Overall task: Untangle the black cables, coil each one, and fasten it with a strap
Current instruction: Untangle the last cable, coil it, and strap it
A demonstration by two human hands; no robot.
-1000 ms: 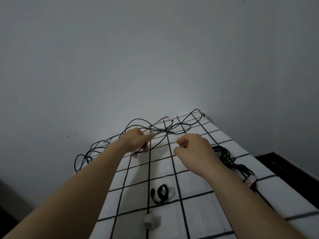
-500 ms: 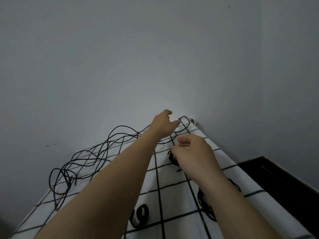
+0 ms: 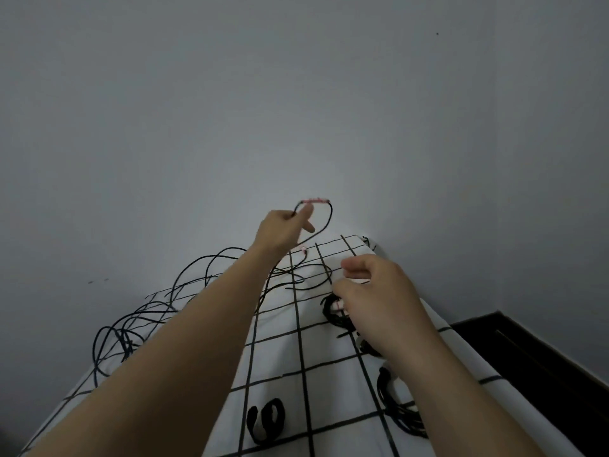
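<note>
Left hand [image 3: 283,230] is raised at about 12 o'clock over the far end of the checked cloth [image 3: 273,351]. Its thumb and fingers pinch a black cable [image 3: 331,216], which arches above the hand. A pink strap [image 3: 314,201] sits at the top of that arch, and the cable's tail drops back to the cloth.

Right hand [image 3: 372,291] hovers at 3 o'clock with its fingers curled; a thin strand runs up to the fingertips, but I cannot tell whether they grip it. Just under it lies a coiled bundle [image 3: 331,313].

The loose tangle [image 3: 130,331] spills off the cloth edge at 9 o'clock. A second coil [image 3: 395,412] is at 5 o'clock and a black strap loop [image 3: 263,423] at 6 o'clock. Grey wall [image 3: 296,94] behind.
</note>
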